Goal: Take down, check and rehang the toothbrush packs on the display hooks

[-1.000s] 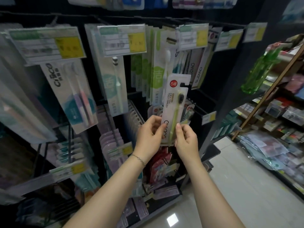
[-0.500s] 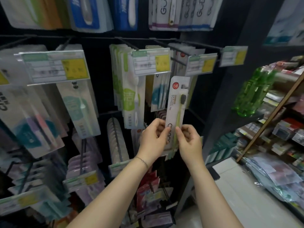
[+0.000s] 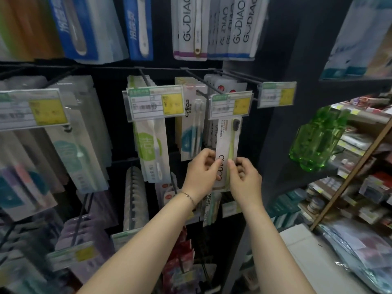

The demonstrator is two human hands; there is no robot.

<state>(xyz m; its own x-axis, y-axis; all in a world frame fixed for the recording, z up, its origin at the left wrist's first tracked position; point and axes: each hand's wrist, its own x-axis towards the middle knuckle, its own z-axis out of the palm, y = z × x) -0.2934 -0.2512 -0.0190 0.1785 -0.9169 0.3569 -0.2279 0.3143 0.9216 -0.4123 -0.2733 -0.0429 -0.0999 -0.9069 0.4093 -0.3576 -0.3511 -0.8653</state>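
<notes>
A white toothbrush pack (image 3: 227, 141) with a green-handled, dark-bristled brush is held upright in front of the display. My left hand (image 3: 200, 174) pinches its lower left edge and my right hand (image 3: 246, 179) pinches its lower right edge. The pack's top is hidden behind a price tag (image 3: 230, 105) at the tip of a black display hook (image 3: 209, 88). More packs of the same kind (image 3: 222, 85) hang further back on that hook.
Neighbouring hooks carry other toothbrush packs (image 3: 152, 145) with price tags (image 3: 156, 102) in front. GUDIAO packs (image 3: 191, 28) hang in the row above. A black panel edge (image 3: 273, 124) bounds the display on the right. Green bottles (image 3: 316, 136) stand on a wooden shelf unit.
Both hands have lifted the pack up and toward the hook, so its top now sits behind the price tag. The camera has tilted upward.
</notes>
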